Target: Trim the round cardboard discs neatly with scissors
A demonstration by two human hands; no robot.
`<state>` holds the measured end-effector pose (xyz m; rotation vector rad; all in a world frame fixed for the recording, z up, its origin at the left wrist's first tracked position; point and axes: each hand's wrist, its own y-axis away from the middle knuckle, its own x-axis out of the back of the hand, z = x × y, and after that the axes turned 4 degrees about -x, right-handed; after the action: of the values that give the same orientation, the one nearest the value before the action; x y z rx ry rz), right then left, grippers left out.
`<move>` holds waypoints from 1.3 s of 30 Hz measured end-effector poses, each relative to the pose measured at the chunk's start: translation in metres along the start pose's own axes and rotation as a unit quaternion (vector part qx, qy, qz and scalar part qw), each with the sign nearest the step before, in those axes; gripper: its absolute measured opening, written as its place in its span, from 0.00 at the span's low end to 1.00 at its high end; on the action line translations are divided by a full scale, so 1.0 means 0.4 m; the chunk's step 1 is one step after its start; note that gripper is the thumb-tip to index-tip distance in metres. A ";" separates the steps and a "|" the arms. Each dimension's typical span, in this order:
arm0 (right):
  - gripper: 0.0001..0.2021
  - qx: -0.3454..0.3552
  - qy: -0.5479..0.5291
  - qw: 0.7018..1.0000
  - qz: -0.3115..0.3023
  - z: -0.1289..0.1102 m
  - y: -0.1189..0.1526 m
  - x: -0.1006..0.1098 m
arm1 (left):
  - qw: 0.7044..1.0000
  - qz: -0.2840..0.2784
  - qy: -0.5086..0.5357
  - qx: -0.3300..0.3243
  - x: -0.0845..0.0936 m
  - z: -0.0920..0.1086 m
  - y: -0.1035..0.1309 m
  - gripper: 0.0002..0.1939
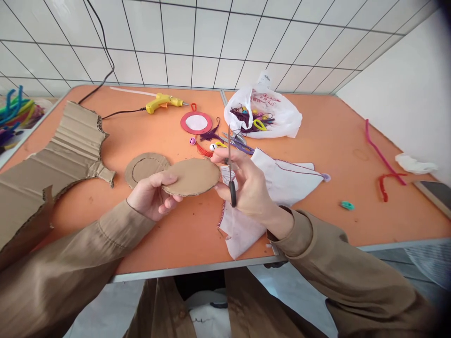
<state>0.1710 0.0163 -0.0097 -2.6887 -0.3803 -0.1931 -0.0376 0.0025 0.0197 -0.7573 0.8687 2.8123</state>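
Observation:
My left hand (151,195) pinches a cardboard disc (193,177) by its left edge, thumb on top and fingers below. On the disc's far side, my right hand (246,183) is closed around a pair of scissors (232,190) with black handles, the blade pointing up and away. The fingertips of that hand are close to the disc's right edge; whether they touch it I cannot tell. Behind my left hand a second cardboard circle (136,172) with a ring drawn on it lies on the table. White cloth (289,176) with dark red stitching lies under my right hand.
Cut corrugated cardboard (59,157) covers the left side. A yellow glue gun (164,102) with its cord lies at the back, near a red-rimmed white disc (196,123). A plastic bag (282,115) holds tassels. Purple-handled scissors (243,146), pipe cleaners (382,155) and a phone-like object (437,197) lie rightward.

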 end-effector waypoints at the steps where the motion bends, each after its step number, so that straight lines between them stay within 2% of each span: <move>1: 0.25 -0.004 -0.013 1.000 0.005 -0.002 0.001 -0.003 | 1.000 -0.025 -0.010 -0.011 0.003 -0.002 -0.001 0.06; 3: 0.23 -0.034 -0.050 0.998 0.031 -0.005 0.001 -0.006 | 0.997 -0.057 -0.028 -0.035 0.013 -0.004 -0.003 0.06; 5: 0.21 -0.084 -0.102 0.990 0.046 -0.008 -0.003 -0.007 | 0.996 -0.054 -0.031 -0.065 0.026 -0.006 -0.008 0.09; 9: 0.14 -0.186 -0.194 0.963 0.024 -0.013 -0.011 -0.006 | 0.993 -0.045 -0.045 -0.097 0.051 -0.016 -0.020 0.10; 12: 0.10 -0.213 -0.185 0.959 0.011 -0.015 -0.012 -0.010 | 0.990 -0.030 -0.060 -0.125 0.050 -0.032 -0.022 0.08; 17: 0.07 -0.201 -0.119 0.972 0.032 -0.032 -0.016 -0.008 | 0.985 0.007 -0.071 -0.155 0.026 -0.051 -0.008 0.08; 23: 0.05 -0.187 -0.085 0.978 0.022 -0.058 -0.015 -0.003 | 0.980 -0.019 -0.075 -0.184 0.021 -0.054 -0.003 0.12; 26: 0.06 -0.186 -0.074 0.980 -0.004 -0.058 -0.009 -0.008 | 0.981 -0.021 -0.073 -0.177 0.024 -0.056 -0.007 0.16; 30: 0.09 -0.151 -0.053 0.987 -0.006 -0.050 -0.004 -0.008 | 0.980 -0.029 -0.058 -0.190 0.031 -0.060 -0.016 0.18; 32: 0.12 -0.127 -0.047 0.991 -0.023 -0.046 -0.004 -0.002 | 0.980 -0.025 -0.044 -0.195 0.034 -0.059 -0.018 0.18; 35: 0.16 -0.105 -0.041 0.990 -0.080 -0.043 -0.003 0.009 | 0.981 -0.006 -0.015 -0.192 0.034 -0.055 -0.017 0.18; 39: 0.20 -0.117 -0.009 0.985 -0.125 -0.048 -0.001 0.021 | 0.977 0.026 0.001 -0.210 0.032 -0.046 -0.011 0.17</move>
<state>0.1774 0.0104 0.0093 -2.8654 -0.7454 -0.3041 -0.0396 -0.0046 -0.0020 -0.7911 0.2929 3.0820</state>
